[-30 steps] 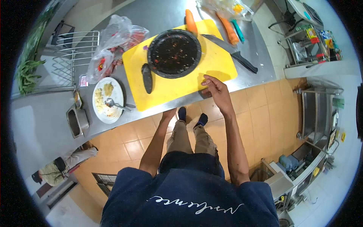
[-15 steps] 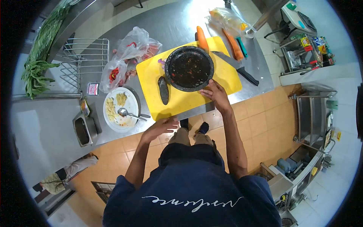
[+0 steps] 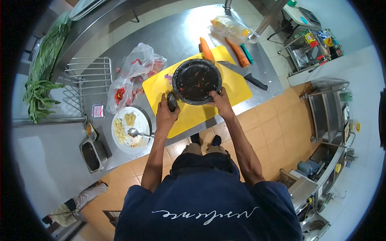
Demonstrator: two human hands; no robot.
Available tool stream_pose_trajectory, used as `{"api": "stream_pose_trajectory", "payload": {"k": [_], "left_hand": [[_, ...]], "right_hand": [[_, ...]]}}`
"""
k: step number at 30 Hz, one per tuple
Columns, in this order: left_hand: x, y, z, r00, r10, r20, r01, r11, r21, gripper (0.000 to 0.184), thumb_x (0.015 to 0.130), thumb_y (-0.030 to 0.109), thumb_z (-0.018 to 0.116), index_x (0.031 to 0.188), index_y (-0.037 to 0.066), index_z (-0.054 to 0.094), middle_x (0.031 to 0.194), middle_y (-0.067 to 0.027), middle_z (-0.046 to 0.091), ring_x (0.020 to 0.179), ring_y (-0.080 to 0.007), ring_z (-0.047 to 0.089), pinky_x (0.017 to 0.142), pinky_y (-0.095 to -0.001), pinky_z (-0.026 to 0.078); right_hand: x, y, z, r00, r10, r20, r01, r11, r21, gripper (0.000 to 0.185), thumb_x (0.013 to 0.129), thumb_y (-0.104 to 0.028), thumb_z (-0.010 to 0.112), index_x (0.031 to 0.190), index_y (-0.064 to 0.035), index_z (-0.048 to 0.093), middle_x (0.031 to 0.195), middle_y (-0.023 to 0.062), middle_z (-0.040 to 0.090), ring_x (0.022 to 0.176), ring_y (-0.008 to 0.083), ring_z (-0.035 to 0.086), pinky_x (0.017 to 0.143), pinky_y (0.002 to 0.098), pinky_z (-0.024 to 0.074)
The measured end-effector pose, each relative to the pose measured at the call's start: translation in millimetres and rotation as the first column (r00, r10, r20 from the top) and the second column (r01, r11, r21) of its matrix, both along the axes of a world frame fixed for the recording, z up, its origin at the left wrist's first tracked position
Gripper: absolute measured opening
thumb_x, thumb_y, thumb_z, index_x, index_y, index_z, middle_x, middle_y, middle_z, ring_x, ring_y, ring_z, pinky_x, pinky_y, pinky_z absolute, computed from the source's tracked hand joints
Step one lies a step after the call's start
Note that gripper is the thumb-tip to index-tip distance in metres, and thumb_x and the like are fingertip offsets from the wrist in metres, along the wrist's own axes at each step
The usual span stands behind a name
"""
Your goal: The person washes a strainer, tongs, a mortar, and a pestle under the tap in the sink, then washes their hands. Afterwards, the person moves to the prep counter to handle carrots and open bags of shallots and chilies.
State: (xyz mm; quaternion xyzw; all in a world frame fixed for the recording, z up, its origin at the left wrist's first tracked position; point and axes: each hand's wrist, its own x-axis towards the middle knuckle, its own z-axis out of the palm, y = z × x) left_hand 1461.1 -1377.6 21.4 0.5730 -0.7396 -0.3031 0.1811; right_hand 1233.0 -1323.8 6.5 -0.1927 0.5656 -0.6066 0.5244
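A dark stone mortar (image 3: 197, 82) with reddish bits inside sits on the yellow cutting board (image 3: 235, 90). My right hand (image 3: 221, 102) grips its near right rim, thumb over the edge. To the left of the bowl, my left hand (image 3: 165, 116) has its fingers closed around a dark stone pestle (image 3: 172, 102), whose lower end is partly covered by the hand. Small purple pieces (image 3: 168, 77) lie beside the mortar. A black-handled knife (image 3: 255, 81) rests across the board's right side, and a carrot (image 3: 206, 49) lies at its far edge.
On the left, a white plate (image 3: 120, 142) holds pale chopped food and a spoon (image 3: 134, 132). Plastic bags (image 3: 138, 56) with red contents are behind it. Another carrot (image 3: 238, 53), a green-handled tool (image 3: 247, 54) and a bag (image 3: 231, 29) lie at far right. A wire rack (image 3: 90, 74) stands left.
My left hand has moved up from the counter's front edge onto the pestle and closed around it. My right hand stays on the mortar's rim. The whole view has shifted slightly.
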Motion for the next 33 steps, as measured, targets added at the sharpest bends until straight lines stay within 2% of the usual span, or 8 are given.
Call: {"api": "stream_pose_trajectory", "payload": {"k": [3,6,9,10,15,25,29,33], "left_hand": [[10,-7,-8,0.985,-0.005,-0.171,0.018,0.997,0.074,0.073,0.076,0.023,0.066,0.136,-0.001,0.032,0.109,-0.0242,0.054,0.093,-0.0339,0.059,0.081,-0.0384,0.049],[22,-9,5,0.923,0.219,-0.317,-0.092,0.924,0.371,0.068,0.082,0.027,0.060,0.139,0.003,0.032,0.117,-0.0139,0.052,0.102,-0.0206,0.054,0.086,-0.0322,0.044],[35,-11,-5,0.782,0.321,-0.535,-0.055,0.889,0.454,0.062,0.085,0.027,0.052,0.140,0.004,0.033,0.116,-0.0116,0.052,0.100,-0.0189,0.054,0.086,-0.0315,0.044],[34,-10,4,0.752,0.371,-0.545,-0.033,0.847,0.531,0.058,0.086,0.024,0.045,0.140,0.005,0.031,0.115,-0.0100,0.052,0.098,-0.0193,0.054,0.086,-0.0319,0.044],[23,-6,16,0.644,0.437,-0.628,0.059,0.790,0.611,0.056,0.088,0.022,0.042,0.139,0.004,0.031,0.114,-0.0100,0.052,0.097,-0.0200,0.053,0.087,-0.0340,0.044],[-125,32,51,0.743,-0.003,-0.669,0.471,0.712,0.521,0.045,0.092,0.023,0.042,0.133,0.004,0.038,0.112,-0.0111,0.056,0.086,-0.0178,0.057,0.080,-0.0296,0.045],[-216,71,40,0.688,-0.090,-0.720,0.616,0.598,0.513,0.044,0.093,0.023,0.043,0.132,0.005,0.038,0.112,-0.0119,0.056,0.088,-0.0174,0.057,0.081,-0.0301,0.045],[-307,126,26,0.678,-0.001,-0.735,0.669,0.415,0.616,0.042,0.092,0.022,0.049,0.129,0.003,0.041,0.108,-0.0094,0.056,0.088,-0.0162,0.055,0.079,-0.0298,0.046]], "right_hand": [[7,3,12,1.000,-0.015,0.027,0.014,0.998,0.060,0.050,0.085,-0.016,0.058,0.121,-0.0012,0.025,0.107,0.0159,0.052,0.089,0.0215,0.060,0.065,0.0331,0.0579],[11,8,19,0.996,-0.038,0.081,0.034,0.998,0.049,0.058,0.084,-0.019,0.060,0.123,-0.0024,0.021,0.106,0.0164,0.053,0.089,0.0219,0.060,0.067,0.0347,0.0572],[14,16,23,0.984,-0.052,0.170,0.046,0.998,0.042,0.059,0.084,-0.019,0.060,0.125,-0.0016,0.022,0.108,0.0167,0.052,0.089,0.0231,0.060,0.066,0.0352,0.0571],[14,24,24,0.974,-0.062,0.219,0.059,0.998,0.022,0.059,0.083,-0.019,0.061,0.126,-0.0010,0.023,0.109,0.0169,0.052,0.090,0.0237,0.060,0.066,0.0356,0.0571],[5,68,33,0.950,-0.192,0.247,0.191,0.981,0.029,0.050,0.083,-0.012,0.058,0.124,-0.0016,0.031,0.110,0.0158,0.052,0.091,0.0248,0.059,0.070,0.0371,0.0563],[-77,213,61,0.817,-0.560,0.138,0.553,0.828,0.089,0.052,0.080,-0.006,0.056,0.126,-0.0032,0.031,0.103,0.0118,0.052,0.088,0.0196,0.058,0.076,0.0330,0.0526],[-121,286,68,0.702,-0.697,0.150,0.696,0.715,0.063,0.053,0.079,-0.007,0.059,0.125,-0.0027,0.033,0.101,0.0118,0.053,0.088,0.0187,0.058,0.077,0.0316,0.0515],[-170,366,69,0.621,-0.771,0.142,0.767,0.635,0.098,0.061,0.079,-0.009,0.060,0.130,-0.0035,0.027,0.104,0.0124,0.053,0.092,0.0182,0.056,0.080,0.0310,0.0482]]}}
